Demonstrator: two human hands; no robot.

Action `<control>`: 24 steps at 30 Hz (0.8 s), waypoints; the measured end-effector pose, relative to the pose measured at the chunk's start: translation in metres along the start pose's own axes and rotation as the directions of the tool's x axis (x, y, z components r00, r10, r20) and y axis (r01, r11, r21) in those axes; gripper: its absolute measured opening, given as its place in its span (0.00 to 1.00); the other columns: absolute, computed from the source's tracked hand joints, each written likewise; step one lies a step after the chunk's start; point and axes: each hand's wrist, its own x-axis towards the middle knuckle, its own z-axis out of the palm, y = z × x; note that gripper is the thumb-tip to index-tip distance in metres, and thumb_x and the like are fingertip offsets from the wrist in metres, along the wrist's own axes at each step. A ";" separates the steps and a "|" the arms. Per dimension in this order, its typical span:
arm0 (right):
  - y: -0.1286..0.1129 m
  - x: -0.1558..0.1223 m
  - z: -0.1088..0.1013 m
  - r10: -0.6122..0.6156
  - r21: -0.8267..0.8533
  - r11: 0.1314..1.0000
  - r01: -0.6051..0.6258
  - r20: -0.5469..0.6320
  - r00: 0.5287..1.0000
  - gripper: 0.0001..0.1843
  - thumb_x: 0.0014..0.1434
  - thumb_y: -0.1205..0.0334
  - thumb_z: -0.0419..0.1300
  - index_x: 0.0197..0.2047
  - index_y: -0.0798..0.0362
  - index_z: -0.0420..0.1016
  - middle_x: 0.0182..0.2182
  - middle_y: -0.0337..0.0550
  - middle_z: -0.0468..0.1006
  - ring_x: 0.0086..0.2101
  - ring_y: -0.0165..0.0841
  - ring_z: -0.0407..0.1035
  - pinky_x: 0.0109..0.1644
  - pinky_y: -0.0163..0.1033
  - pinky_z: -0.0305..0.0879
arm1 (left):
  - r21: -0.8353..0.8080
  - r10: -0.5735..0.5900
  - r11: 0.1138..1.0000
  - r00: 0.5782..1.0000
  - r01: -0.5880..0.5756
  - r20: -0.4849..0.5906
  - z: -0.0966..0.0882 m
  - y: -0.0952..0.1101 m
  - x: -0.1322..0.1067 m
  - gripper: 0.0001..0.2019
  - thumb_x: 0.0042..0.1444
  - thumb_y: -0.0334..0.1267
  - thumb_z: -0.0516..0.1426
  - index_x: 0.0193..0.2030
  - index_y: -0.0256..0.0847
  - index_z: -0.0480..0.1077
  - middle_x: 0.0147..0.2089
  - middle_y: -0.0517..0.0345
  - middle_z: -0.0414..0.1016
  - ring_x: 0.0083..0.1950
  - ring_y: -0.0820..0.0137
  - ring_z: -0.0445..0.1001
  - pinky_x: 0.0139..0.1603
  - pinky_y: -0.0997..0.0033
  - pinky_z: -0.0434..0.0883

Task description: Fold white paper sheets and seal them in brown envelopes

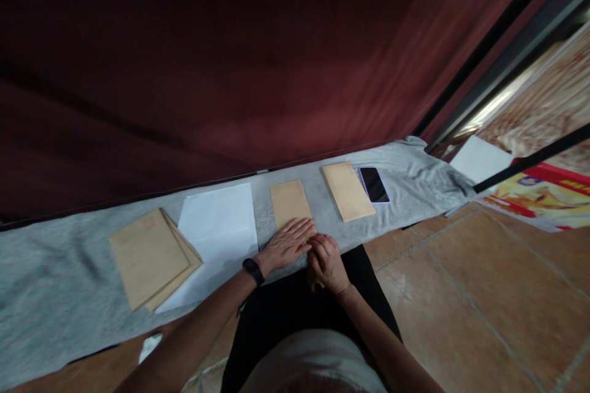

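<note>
Four brown envelopes can be counted on a narrow surface draped in grey cloth [46,285]. The middle envelope [290,198] lies directly in front of the person. Their left hand [290,242] rests palm down across its near end, fingers stretched out and grasping nothing. The right hand [326,263] is close beside it at the cloth's near edge, fingers curled in; I cannot tell whether they pinch anything. One black wristband [253,271] circles the left wrist. To the right are one slanted envelope [349,192] and, just beside it, one phone [375,185] with a dark screen. To the left, two overlapping envelopes [150,258] partly cover white paper [221,218].

The hands hide the middle envelope's near end. The lower envelope of the pair is mostly covered, and the number of paper sheets is unclear. Faint reddish print is too small to read. At far right, one red-and-yellow panel [548,199] is cut off.
</note>
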 end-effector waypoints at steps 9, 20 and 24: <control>0.003 -0.003 0.000 -0.013 0.029 1.000 0.013 0.004 1.000 0.19 0.68 0.65 0.50 0.60 0.52 0.65 0.55 0.51 0.73 0.60 0.42 0.63 0.68 0.60 0.57 | 0.008 0.010 1.000 0.999 -0.010 -0.031 -0.010 0.025 -0.017 0.34 0.70 0.54 0.44 0.75 0.37 0.46 0.76 0.46 0.51 0.77 0.63 0.48 0.76 0.56 0.47; -0.002 0.000 -0.005 0.096 0.087 0.992 -0.093 -0.027 0.995 0.18 0.72 0.63 0.45 0.59 0.50 0.68 0.53 0.50 0.75 0.57 0.40 0.66 0.66 0.57 0.59 | -0.022 -0.054 0.998 0.998 0.053 -0.036 -0.008 0.043 -0.037 0.38 0.67 0.56 0.50 0.74 0.31 0.47 0.76 0.40 0.50 0.77 0.59 0.46 0.76 0.56 0.48; -0.006 0.004 -0.006 0.092 0.064 0.994 -0.093 0.004 0.996 0.21 0.72 0.62 0.43 0.64 0.52 0.65 0.57 0.51 0.73 0.60 0.40 0.64 0.67 0.57 0.56 | -0.039 -0.093 0.995 0.996 0.092 -0.016 -0.004 0.046 -0.043 0.37 0.66 0.55 0.52 0.73 0.30 0.50 0.75 0.38 0.51 0.77 0.58 0.47 0.76 0.56 0.49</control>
